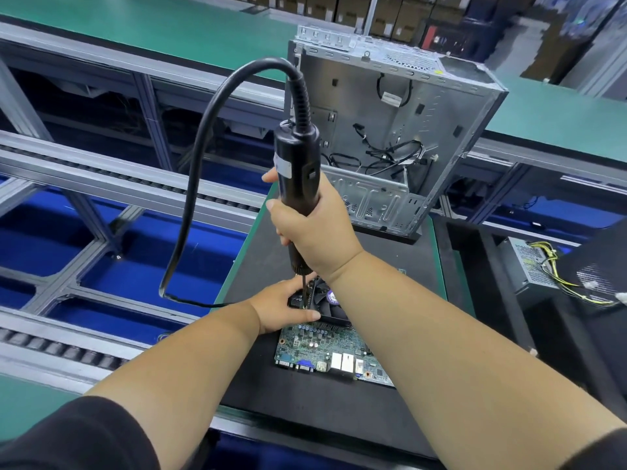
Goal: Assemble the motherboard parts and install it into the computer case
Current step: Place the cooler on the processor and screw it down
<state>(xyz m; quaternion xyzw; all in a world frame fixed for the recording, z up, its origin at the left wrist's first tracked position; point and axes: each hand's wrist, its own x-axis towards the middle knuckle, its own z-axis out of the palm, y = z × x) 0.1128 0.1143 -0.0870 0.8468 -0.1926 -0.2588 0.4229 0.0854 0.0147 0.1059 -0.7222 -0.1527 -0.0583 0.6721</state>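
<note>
Nearest the lens: two dark sleeves at the bottom corners, bare forearms reaching away over the tabletop [339,412]. Right hand [314,228] wrapped tight round the black electric screwdriver [298,171], held upright, bit pointing down onto the near-left corner of the cooler fan [330,305]. Left hand [283,308] low beside the bit, fingers curled against the black edge of the fan, thumb laid along its near side; whether truly pinching or only steadying, cannot tell. Fan seated on the green motherboard [315,347], flat on the dark mat, port row facing near. Thick black cable [193,184] arching from the top of the screwdriver, looping down left and running back toward the mat. Farther off, the bare metal computer case [393,137] standing upright, open side facing the camera, loose black wires inside. Far right, a grey power supply [532,266] with yellow wires. Left, grey roller conveyor rails [101,184].
</note>
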